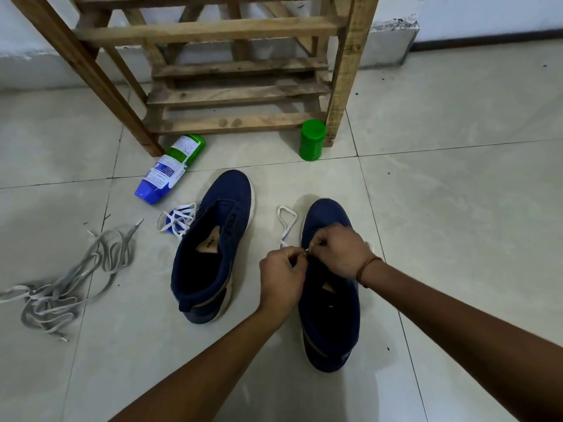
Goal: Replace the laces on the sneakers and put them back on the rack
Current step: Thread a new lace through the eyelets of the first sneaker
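The wooden rack [213, 32] is standing at the far side of the tiled floor, its slats bare in what the view is showing. Two blue sneakers are sitting side by side in front of you, toes pointing at the rack. The left sneaker [225, 202] is lying unlaced, and the right sneaker [327, 213] is sitting under your hands.

Your left hand [281, 278] and right hand [338, 251] are meeting over its eyelets, each pinching the white lace [291, 225] close to its end. The slack is looping out on the floor to the left of the toe.

A heap of grey laces [58, 295] is lying well apart at the near left. A blue-capped bottle [170, 169] is lying on its side by the rack's left leg, and a green jar [311, 140] is standing by its right leg. A second white lace [176, 222] is waiting, bundled, just beside the left sneaker.

You are lacing the first shoe, and it looks early in that job. Next you are needing a steady tip: keep the pinch tight, aim it at the eyelet, then draw the slack through evenly.
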